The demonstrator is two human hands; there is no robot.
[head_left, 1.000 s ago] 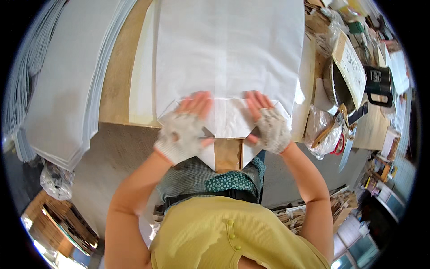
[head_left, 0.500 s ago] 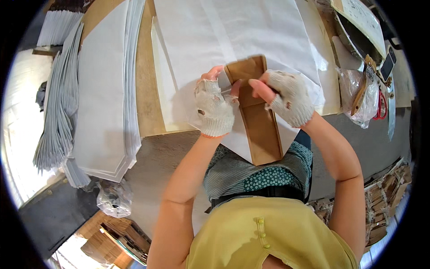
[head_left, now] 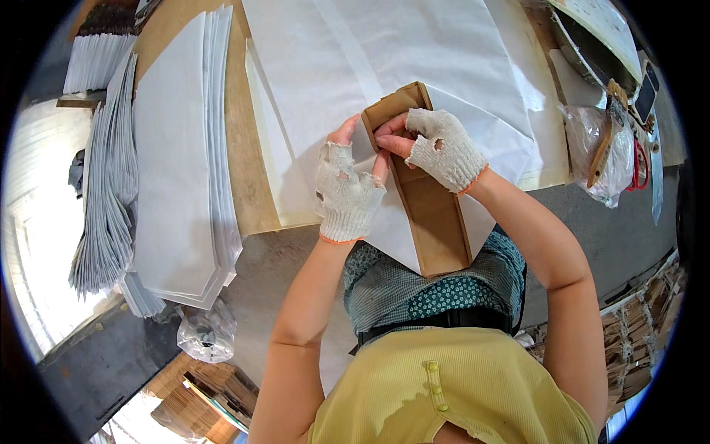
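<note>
Two hands in off-white knitted fingerless gloves with orange cuff edging worked at one long brown paper trough with raised sides. It lay on the folded white end of one large white paper sheet, reaching past the near edge of the tan wooden table to the person's waist. The right hand had thumb and fingertips pinched together on the trough's left wall near its far end. The left hand stood just outside that wall, forefinger pointing up and thumb against the paper; whether it gripped anything could not be told.

To the left were one stack of long white sheets with angled ends and one fanned bundle of narrow white paper. At the right were one brush with a wooden handle, one pair of red-handled scissors, one long metal blade and one dark-screened phone. Small marks on the dark grey panel at lower left were too small to read.
</note>
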